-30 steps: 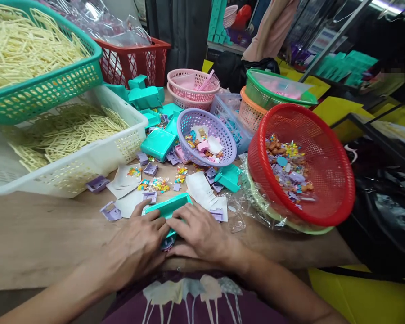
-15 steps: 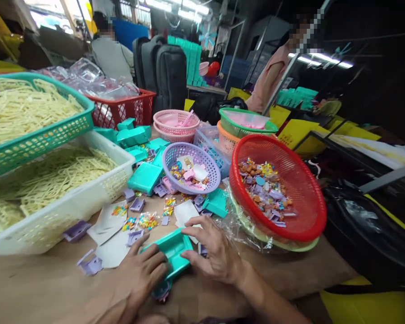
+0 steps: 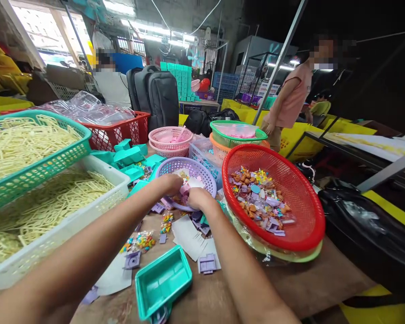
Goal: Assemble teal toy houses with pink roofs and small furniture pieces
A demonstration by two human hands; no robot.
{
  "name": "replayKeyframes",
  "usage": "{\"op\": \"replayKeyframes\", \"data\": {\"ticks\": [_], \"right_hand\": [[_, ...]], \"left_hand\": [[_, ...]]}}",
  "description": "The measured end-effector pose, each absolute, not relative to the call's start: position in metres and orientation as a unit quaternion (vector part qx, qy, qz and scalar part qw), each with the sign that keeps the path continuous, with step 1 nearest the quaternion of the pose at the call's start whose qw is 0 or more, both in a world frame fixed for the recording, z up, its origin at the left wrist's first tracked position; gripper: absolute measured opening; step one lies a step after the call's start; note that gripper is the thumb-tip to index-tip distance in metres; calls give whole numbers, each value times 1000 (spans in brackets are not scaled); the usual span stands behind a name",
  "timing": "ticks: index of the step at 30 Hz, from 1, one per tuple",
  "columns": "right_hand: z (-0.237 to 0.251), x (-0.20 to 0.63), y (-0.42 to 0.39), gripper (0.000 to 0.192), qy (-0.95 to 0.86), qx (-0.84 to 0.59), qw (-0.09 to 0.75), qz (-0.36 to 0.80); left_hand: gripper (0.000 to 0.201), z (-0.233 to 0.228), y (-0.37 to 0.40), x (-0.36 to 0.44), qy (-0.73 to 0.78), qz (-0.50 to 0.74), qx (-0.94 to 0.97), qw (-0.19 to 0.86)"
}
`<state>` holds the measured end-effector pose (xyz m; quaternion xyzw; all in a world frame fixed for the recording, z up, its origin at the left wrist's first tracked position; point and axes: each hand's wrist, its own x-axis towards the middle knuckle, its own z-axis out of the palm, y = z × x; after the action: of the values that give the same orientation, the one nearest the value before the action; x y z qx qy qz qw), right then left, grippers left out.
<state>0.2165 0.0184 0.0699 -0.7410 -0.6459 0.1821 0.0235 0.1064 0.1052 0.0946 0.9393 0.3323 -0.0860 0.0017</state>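
Observation:
Both my arms stretch forward to the round lavender basket, which holds small mixed parts and white paper. My left hand is at its left inner side, fingers down among the parts and mostly hidden. Beside it, my right hand reaches in over the near rim, its fingers also out of sight. What either hand touches cannot be made out. On the table between my forearms lies a turquoise plastic tray, hollow side up with nothing in it. A small purple plastic part rests on white paper slips nearby.
A large red basket of mixed small parts leans at the right. At the left, a teal basket and a white crate hold pale yellow pieces. Bagged colourful beads lie in front. A person in pink stands beyond the table.
Both my hands have left the turquoise tray and moved forward into the lavender basket. The tray now lies free on the table. The view has shifted, and the person in pink appears farther right.

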Motion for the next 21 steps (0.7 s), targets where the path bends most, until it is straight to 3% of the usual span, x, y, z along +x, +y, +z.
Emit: {"op": "replayKeyframes", "data": {"ticks": [8,14,21], "right_hand": [[42,224,30,43,-622,-759,29,190],[41,227,35,31,-624,-754,51,198],[49,211,47,43,-603,-778,45,169]], "left_hand": [[36,78,116,106,338,-192,921,21],[21,85,118,108,339,-220,912,69],[34,83,125,97,424,-138,894,35]]}}
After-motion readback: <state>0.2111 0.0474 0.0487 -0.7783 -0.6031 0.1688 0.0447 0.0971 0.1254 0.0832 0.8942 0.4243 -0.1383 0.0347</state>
